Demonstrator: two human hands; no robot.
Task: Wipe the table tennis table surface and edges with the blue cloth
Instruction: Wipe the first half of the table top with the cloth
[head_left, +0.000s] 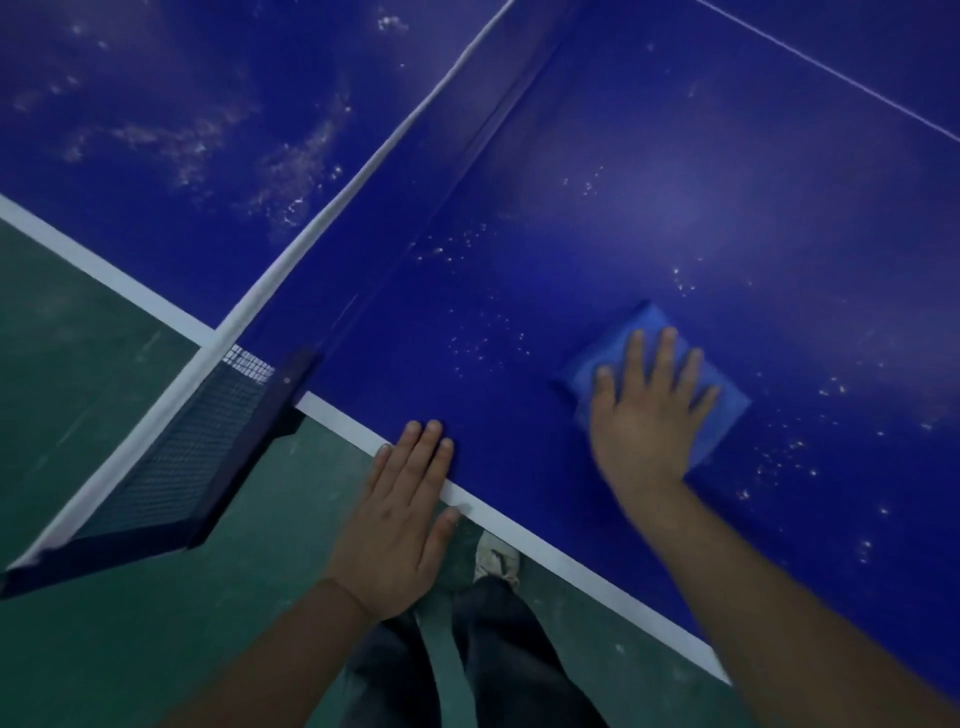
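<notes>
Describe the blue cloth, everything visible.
The blue cloth is a folded, roughly square pad of soft-looking fabric, lighter blue than the table. It lies flat on the playing surface, turned so one corner points away from the person, inside the white edge line and well to the right of the net. The right hand presses on it with straight, spread fingers, covering its near-left part. White specks dot the surface around it. The left hand does not touch it.
</notes>
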